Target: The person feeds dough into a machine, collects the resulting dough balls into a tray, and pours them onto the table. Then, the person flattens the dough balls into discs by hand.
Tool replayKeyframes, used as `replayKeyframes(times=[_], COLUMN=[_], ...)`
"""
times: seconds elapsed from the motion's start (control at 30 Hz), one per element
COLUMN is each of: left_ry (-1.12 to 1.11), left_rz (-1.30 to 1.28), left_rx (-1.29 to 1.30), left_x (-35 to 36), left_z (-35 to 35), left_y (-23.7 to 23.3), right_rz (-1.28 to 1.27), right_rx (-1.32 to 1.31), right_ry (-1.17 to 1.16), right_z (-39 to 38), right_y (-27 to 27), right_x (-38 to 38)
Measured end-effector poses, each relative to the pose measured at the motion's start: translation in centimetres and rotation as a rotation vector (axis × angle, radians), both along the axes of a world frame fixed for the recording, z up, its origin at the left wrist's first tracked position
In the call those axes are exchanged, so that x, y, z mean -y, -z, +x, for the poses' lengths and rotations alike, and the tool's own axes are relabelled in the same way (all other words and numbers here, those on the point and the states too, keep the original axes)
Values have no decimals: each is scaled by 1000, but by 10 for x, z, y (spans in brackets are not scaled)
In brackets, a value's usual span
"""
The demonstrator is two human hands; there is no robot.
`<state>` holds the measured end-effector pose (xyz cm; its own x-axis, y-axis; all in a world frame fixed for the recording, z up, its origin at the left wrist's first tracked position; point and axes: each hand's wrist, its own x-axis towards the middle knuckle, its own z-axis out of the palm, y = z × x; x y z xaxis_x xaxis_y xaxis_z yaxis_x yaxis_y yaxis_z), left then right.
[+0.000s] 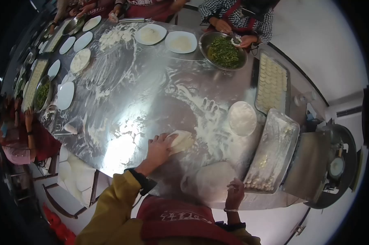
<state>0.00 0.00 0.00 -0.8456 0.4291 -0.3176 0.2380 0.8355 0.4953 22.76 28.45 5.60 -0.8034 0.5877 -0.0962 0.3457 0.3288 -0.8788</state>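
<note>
My left hand is on the steel table, its fingers closed round the left edge of a flattened piece of pale dough. The dough lies on the floury surface in front of me. My right hand is near the table's front edge, fingers curled in; anything held there is too small to make out. Beside it, to the left, sits a large pale rounded mass that looks like dough. Just right of that hand, small dough pieces lie at the near end of a floured metal tray.
A white floury disc lies left of the tray. Farther back are a tray of dumplings, a bowl of chopped green filling and white plates. A co-worker's hands work above the bowl. Other people stand along the far and left sides.
</note>
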Motion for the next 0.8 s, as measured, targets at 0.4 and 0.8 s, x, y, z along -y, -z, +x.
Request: replayKeyframes(times=[0.4,0.8], left_ry=[175,197], left_rz=[-65,-98], left_rx=[-362,-273], left_x=[-70,-33], left_z=[-19,10], left_y=[47,12], right_rz=[-73,52], right_rx=[100,72], right_ry=[209,99], right_z=[46,34], right_y=[-12,-13], right_x=[11,16])
